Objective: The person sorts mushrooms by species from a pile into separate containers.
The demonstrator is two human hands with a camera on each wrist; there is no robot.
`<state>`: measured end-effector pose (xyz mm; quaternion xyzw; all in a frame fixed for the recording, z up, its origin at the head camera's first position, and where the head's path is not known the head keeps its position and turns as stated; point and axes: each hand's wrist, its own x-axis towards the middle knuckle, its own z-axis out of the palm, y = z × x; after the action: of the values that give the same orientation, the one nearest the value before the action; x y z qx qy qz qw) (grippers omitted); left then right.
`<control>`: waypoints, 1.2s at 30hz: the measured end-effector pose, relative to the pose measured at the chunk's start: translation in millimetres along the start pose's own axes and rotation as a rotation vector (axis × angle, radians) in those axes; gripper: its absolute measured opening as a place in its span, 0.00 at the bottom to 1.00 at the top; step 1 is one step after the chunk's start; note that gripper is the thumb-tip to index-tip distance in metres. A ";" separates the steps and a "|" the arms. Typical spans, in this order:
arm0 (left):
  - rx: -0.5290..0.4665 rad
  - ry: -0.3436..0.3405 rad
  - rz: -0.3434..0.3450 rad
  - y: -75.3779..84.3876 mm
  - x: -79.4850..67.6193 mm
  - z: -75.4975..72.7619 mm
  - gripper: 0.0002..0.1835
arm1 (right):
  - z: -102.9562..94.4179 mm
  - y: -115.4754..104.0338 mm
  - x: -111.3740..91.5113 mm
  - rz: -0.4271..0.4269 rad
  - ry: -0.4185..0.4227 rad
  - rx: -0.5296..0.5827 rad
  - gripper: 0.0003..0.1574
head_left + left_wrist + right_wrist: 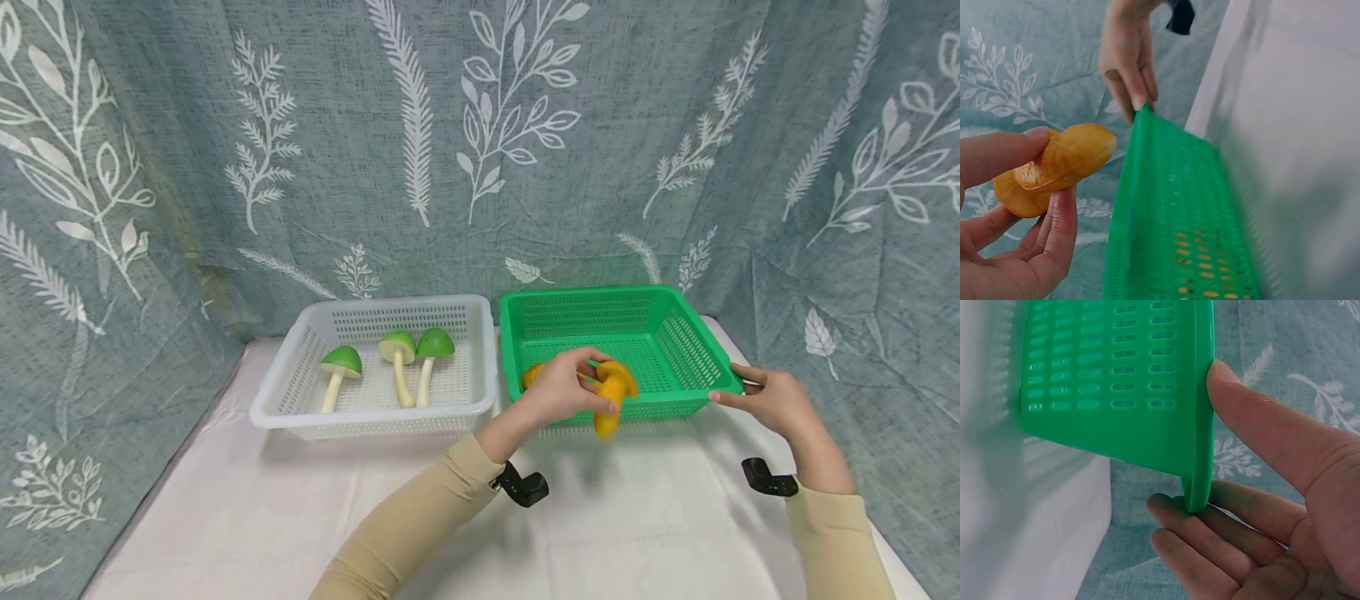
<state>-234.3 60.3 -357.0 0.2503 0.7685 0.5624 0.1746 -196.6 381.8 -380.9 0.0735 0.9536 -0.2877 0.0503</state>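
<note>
My left hand point(564, 385) pinches an orange-yellow toy mushroom point(613, 402) by thumb and fingers, above the front rim of the green basket point(525, 354). In the left wrist view the same mushroom point(1072, 159) is gripped between the thumb and fingertips. With thumb on the rim and fingers under the edge, my right hand point(776, 404) holds the basket's near right corner, also seen as a green rim point(1204, 425) in the right wrist view. Another orange piece point(534, 374) lies inside the green basket, partly hidden by my left hand.
Left of the green basket stands a white basket point(375, 412) with three green-capped toy mushrooms, one point(341, 367) apart from the other two. Both baskets are on a white-covered table point(600, 525). A patterned grey-green curtain point(450, 167) hangs behind and at the sides.
</note>
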 end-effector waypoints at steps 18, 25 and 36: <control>0.159 0.038 -0.063 16.5 31.0 -23.3 0.32 | 0.1 -0.2 0.2 -0.017 0.015 -0.010 0.62; 0.101 0.033 -0.119 13.0 41.5 -30.5 0.33 | 2.3 2.1 1.1 -0.021 0.017 -0.011 0.62; 0.186 0.092 -0.191 6.4 61.8 -30.0 0.33 | 4.2 5.4 2.7 -0.023 0.023 -0.008 0.62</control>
<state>-299.9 74.4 -340.9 0.1652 0.8447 0.4805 0.1681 -198.2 384.3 -387.6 0.0654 0.9561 -0.2834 0.0365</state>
